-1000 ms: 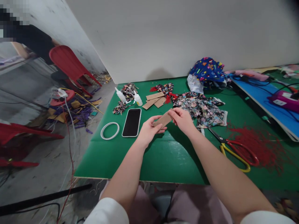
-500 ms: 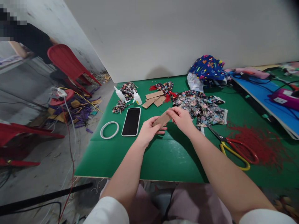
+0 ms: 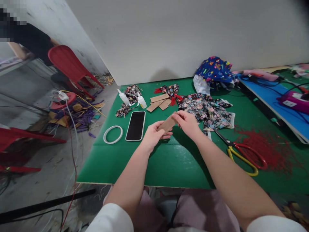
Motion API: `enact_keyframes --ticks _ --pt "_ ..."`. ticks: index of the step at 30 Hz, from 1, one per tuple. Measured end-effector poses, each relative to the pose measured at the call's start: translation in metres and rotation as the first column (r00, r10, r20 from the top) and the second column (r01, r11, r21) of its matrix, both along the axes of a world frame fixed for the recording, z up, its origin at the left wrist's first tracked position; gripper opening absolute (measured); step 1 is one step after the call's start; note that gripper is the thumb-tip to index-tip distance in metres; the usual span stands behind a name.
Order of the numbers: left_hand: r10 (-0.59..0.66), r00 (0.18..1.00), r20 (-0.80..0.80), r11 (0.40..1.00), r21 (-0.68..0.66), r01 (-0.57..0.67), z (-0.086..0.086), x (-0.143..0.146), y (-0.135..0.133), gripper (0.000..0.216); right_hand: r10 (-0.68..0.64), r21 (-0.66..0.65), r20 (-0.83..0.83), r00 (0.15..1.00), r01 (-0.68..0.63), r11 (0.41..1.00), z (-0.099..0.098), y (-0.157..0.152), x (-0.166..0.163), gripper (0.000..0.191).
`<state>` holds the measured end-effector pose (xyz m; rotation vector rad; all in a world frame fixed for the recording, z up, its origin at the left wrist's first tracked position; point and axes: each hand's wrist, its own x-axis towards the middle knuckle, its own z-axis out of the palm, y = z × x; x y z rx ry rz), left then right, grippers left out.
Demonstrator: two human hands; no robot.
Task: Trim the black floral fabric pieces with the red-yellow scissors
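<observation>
A flat brown cardboard strip [image 3: 167,125] is held tilted above the green table between my two hands. My left hand [image 3: 154,132] grips its lower left end, thumb on top and fingers underneath. At the upper right end, my right hand [image 3: 187,121] pinches the strip between thumb and fingers. Several similar cardboard pieces [image 3: 158,101] lie in a loose pile just beyond. To the right of that pile is crumpled floral fabric [image 3: 198,108] with red tassels.
Left of my hands lie a phone [image 3: 135,126] and a white ring [image 3: 113,134]. Two white squeeze bottles [image 3: 142,101] are behind them. Scissors [image 3: 241,154] and red threads [image 3: 263,148] lie at right. A person in black sits near a red chair [image 3: 70,64].
</observation>
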<state>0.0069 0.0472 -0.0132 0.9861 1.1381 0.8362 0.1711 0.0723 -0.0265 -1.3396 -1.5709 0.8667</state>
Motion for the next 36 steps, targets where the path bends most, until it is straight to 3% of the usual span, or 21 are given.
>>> enact_keyframes --ticks 10,36 --pt "-0.025 1.0 0.001 1.0 -0.009 0.025 0.0008 0.0003 -0.0013 0.036 -0.008 0.009 0.02 1.0 0.008 1.0 -0.0008 0.0005 -0.0005 0.028" --pt "-0.017 1.0 0.019 0.997 -0.069 0.018 0.0038 0.0007 -0.0021 0.043 0.0 0.022 0.065 0.998 -0.001 1.0 -0.002 0.0004 -0.0008 0.028"
